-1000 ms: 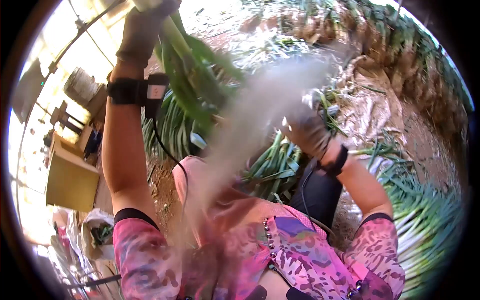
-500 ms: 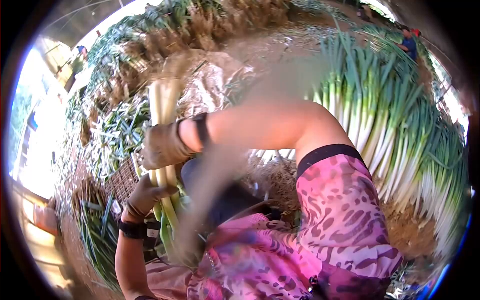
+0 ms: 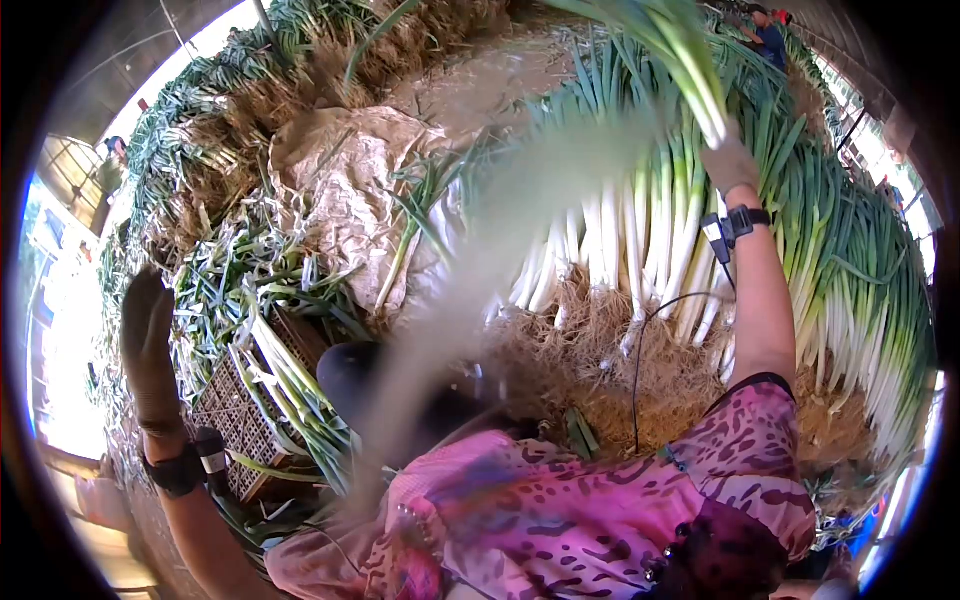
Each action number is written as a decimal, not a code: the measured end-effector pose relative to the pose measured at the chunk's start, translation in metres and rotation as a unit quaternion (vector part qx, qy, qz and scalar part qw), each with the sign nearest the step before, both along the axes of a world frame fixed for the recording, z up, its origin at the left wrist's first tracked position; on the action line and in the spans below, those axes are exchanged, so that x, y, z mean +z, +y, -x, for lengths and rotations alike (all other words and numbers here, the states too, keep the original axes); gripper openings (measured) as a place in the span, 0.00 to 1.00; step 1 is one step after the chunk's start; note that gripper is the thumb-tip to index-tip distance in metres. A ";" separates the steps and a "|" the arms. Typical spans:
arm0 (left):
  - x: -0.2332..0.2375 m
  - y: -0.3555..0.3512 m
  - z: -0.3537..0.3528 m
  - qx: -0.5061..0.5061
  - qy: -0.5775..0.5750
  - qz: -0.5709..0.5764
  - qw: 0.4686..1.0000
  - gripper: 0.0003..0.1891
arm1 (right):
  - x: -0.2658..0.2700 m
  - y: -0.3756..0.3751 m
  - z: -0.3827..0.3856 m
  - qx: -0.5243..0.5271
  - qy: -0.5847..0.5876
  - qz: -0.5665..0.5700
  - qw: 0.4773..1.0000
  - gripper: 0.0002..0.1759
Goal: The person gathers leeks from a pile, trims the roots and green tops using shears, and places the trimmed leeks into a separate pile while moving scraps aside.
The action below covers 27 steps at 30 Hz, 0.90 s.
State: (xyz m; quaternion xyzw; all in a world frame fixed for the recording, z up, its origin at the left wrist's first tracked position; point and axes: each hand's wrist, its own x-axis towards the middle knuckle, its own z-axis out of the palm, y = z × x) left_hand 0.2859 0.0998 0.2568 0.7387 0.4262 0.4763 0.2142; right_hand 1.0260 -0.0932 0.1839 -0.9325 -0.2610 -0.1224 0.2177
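Observation:
My right hand [image 3: 731, 166], in a brown glove, is closed around the white lower ends of a bunch of long green onions [image 3: 690, 70]. Its leaves point up and away, above the row of green onions [image 3: 640, 220] on the ground. My left hand [image 3: 150, 345], gloved as well, is raised at the far left with its fingers stretched out and nothing in it. Below and right of that hand, several trimmed green onions [image 3: 285, 375] lie against a woven plastic crate [image 3: 238, 415].
A blurred pale strip [image 3: 450, 310] crosses the middle of the view close to the camera. Leaf scraps [image 3: 215, 250] and a crumpled sheet [image 3: 335, 190] cover the ground ahead. More rooted onions [image 3: 230, 100] are piled behind. Another person [image 3: 768, 42] is at the far right.
Both hands were together at the left on thick pale stalks. My right hand has swung far right with the green onions, while my left has let go and lifted outward.

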 end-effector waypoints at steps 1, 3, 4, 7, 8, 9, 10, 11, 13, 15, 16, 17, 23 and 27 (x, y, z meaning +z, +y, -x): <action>-0.015 0.006 0.011 0.011 -0.003 0.032 0.999 0.25 | -0.049 -0.016 -0.051 -0.049 0.047 0.042 0.997 0.43; -0.048 0.012 0.029 0.028 -0.019 0.090 0.995 0.25 | -0.100 -0.028 -0.093 -0.113 0.115 0.079 0.984 0.43; -0.065 0.014 0.037 0.035 -0.035 0.111 0.993 0.25 | -0.110 -0.028 -0.104 -0.128 0.134 0.071 0.980 0.43; -0.096 0.013 0.060 0.043 -0.015 0.183 0.982 0.24 | -0.146 -0.033 -0.111 -0.175 0.203 0.059 0.962 0.43; -0.105 0.014 0.063 0.051 -0.003 0.198 0.979 0.24 | -0.155 -0.044 -0.113 -0.184 0.214 0.066 0.957 0.44; -0.110 0.012 0.059 0.047 -0.003 0.212 0.976 0.24 | -0.162 -0.055 -0.113 -0.192 0.226 0.073 0.952 0.45; -0.114 0.006 0.056 0.045 -0.003 0.225 0.973 0.23 | -0.161 -0.059 -0.110 -0.183 0.228 0.085 0.952 0.47; -0.117 0.001 0.057 0.046 -0.003 0.237 0.970 0.23 | -0.158 -0.059 -0.107 -0.173 0.231 0.097 0.953 0.48; -0.131 0.001 0.064 0.045 0.018 0.264 0.963 0.23 | -0.160 -0.058 -0.110 -0.149 0.225 0.116 0.956 0.51; -0.142 -0.004 0.067 0.045 0.039 0.284 0.957 0.22 | -0.175 -0.065 -0.126 -0.121 0.196 0.131 0.964 0.53; -0.145 -0.012 0.062 0.049 0.029 0.288 0.956 0.20 | -0.189 -0.070 -0.150 -0.101 0.174 0.135 0.970 0.54; -0.152 -0.014 0.072 0.056 0.032 0.304 0.951 0.19 | -0.208 -0.074 -0.183 -0.077 0.118 0.197 0.970 0.54; -0.195 -0.048 0.150 0.124 0.020 0.355 0.926 0.19 | -0.148 -0.036 -0.149 -0.098 0.028 0.275 0.956 0.36; -0.220 -0.085 0.191 0.149 -0.038 0.378 0.913 0.21 | -0.097 0.063 -0.092 -0.067 -0.099 0.179 0.977 0.29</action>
